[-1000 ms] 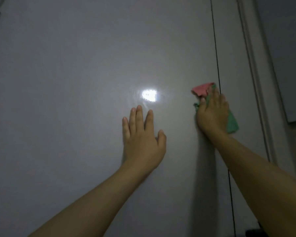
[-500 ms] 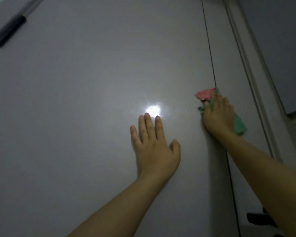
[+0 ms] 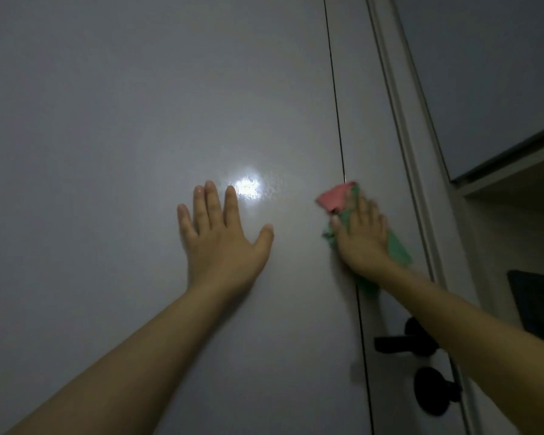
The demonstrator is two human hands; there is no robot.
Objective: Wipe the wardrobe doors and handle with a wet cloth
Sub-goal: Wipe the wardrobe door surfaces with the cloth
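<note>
A wide pale grey wardrobe door (image 3: 123, 136) fills most of the view, with a bright light spot reflected on it. My left hand (image 3: 220, 237) lies flat on the door, fingers spread, holding nothing. My right hand (image 3: 361, 237) presses a pink and green cloth (image 3: 336, 197) against the door, right over the dark vertical gap (image 3: 335, 89) between the wide door and a narrow panel. A black lever handle (image 3: 399, 343) sits below my right forearm, partly hidden by it.
A black round knob (image 3: 431, 394) sits under the lever. A pale frame strip (image 3: 399, 105) runs along the right of the narrow panel. At the far right are a shelf edge (image 3: 509, 161) and a dark rectangular object (image 3: 537, 302).
The view has dropped down the door, bringing the black handle and knob into sight. My right hand and cloth have slid lower along the gap. My left hand stays flat.
</note>
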